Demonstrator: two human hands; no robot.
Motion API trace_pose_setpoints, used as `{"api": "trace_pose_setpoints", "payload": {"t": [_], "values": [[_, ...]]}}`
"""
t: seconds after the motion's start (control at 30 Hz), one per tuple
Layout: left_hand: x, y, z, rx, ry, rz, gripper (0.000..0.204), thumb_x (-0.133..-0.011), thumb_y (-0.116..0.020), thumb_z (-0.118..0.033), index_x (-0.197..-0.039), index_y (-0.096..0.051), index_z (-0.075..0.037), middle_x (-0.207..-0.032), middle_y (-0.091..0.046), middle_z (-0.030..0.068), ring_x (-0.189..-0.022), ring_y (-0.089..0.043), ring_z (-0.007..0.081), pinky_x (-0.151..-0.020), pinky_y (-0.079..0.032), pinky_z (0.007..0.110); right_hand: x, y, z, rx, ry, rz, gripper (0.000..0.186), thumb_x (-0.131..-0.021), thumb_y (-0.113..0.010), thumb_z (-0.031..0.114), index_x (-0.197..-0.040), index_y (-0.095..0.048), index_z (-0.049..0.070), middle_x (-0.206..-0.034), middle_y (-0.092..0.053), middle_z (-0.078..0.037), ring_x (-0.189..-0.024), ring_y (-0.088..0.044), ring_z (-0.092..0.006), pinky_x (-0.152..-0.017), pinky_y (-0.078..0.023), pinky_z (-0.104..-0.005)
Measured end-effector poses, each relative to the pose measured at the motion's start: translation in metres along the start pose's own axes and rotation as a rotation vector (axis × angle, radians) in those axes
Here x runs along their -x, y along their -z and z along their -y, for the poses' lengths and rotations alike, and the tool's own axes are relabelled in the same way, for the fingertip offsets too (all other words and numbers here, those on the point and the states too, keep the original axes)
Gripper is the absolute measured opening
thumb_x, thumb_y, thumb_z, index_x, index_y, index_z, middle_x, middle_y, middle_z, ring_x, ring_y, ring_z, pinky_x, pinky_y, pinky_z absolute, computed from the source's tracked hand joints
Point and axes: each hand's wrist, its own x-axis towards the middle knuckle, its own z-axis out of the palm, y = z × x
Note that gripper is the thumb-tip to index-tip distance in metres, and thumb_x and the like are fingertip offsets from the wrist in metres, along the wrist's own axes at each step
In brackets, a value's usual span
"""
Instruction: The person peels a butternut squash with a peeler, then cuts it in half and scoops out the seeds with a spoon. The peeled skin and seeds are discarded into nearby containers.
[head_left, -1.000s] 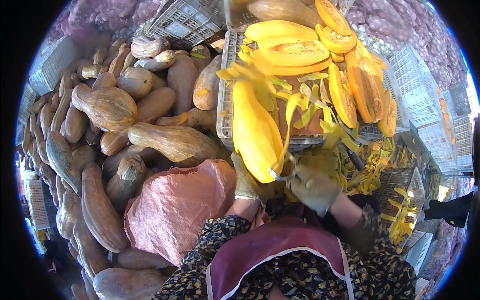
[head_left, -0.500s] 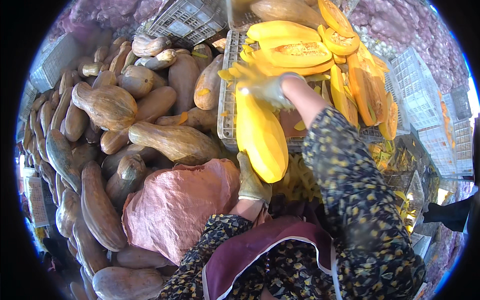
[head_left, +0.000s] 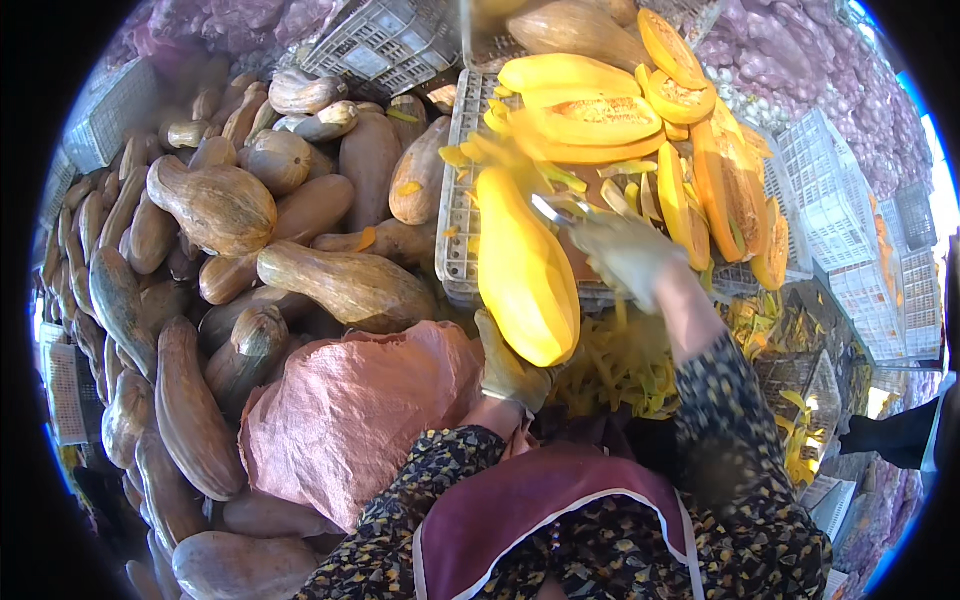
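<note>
A: Where's the peeled squash [head_left: 526, 272]?

B: Centre, propped on the crate [head_left: 462, 215] edge. Left hand [head_left: 508, 367] fingers clasp its bottom end; right hand [head_left: 625, 250], at two o'clock, grips a peeler [head_left: 556, 209].

A: Handling?

B: Probably heavy, stiff, slick; cradle underneath.

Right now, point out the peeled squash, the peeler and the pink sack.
peeled squash [head_left: 525, 275], head view, middle of its yellow flesh.
peeler [head_left: 553, 210], head view, metal blade above the right hand.
pink sack [head_left: 350, 420], head view, centre of its woven face.
</note>
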Motion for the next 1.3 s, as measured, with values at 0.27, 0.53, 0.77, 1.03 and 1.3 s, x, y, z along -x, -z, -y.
{"api": "trace_pose_setpoints", "payload": {"t": [0.27,0.53,0.77,1.03,1.3], "values": [[-0.003,-0.002,0.004,-0.07,0.007,-0.095,0.089,-0.083,-0.036,-0.085,-0.144,-0.043,-0.021,-0.142,-0.051,0.0049,-0.123,-0.054,0.0299,-0.093,-0.051,0.051,-0.085,0.019,0.057,0.21,-0.287,0.196,0.048,-0.101,-0.04,0.039,-0.138,-0.054,0.012,-0.125,-0.065,-0.012,-0.104,-0.066,-0.0247,-0.093,-0.049,-0.036],[-0.011,-0.003,0.007,-0.007,0.066,-0.212,0.09,-0.083,-0.034,-0.086,-0.143,-0.045,-0.021,-0.142,-0.051,0.0062,-0.124,-0.052,0.0309,-0.098,-0.048,0.053,0.13,-0.102,-0.039,0.225,-0.029,0.139,0.034,-0.101,-0.046,0.033,-0.12,-0.06,0.008,-0.095,-0.066,-0.012,-0.082,-0.066,-0.0231,-0.07,-0.053,-0.0351],[-0.005,-0.011,0.012,0.003,-0.018,-0.147,0.083,-0.086,-0.04,-0.081,-0.144,-0.043,-0.022,-0.146,-0.048,0.0031,-0.13,-0.048,0.0294,-0.102,-0.044,0.053,-0.009,0.0,0.024,0.343,0.008,-0.046,0.043,-0.098,-0.045,0.03,-0.136,-0.054,0.01,-0.115,-0.065,-0.013,-0.093,-0.066,-0.0257,-0.089,-0.051,-0.0382],[-0.012,-0.009,0.017,-0.002,-0.023,-0.157,0.082,-0.086,-0.045,-0.078,-0.145,-0.043,-0.02,-0.146,-0.048,0.0022,-0.131,-0.048,0.0263,-0.106,-0.044,0.047,-0.064,0.014,0.05,0.54,-0.126,0.112,0.042,-0.1,-0.039,0.034,-0.131,-0.058,0.011,-0.12,-0.065,-0.015,-0.103,-0.065,-0.0295,-0.093,-0.049,-0.041],[-0.017,0.001,0.014,0.037,-0.046,-0.1,0.081,-0.087,-0.044,-0.078,-0.143,-0.044,-0.02,-0.143,-0.05,0.0025,-0.129,-0.048,0.027,-0.103,-0.045,0.047,0.141,-0.111,-0.066,0.189,-0.062,0.283,0.035,-0.098,-0.046,0.036,-0.12,-0.06,0.013,-0.095,-0.065,-0.013,-0.085,-0.066,-0.0253,-0.073,-0.053,-0.0369]]}}
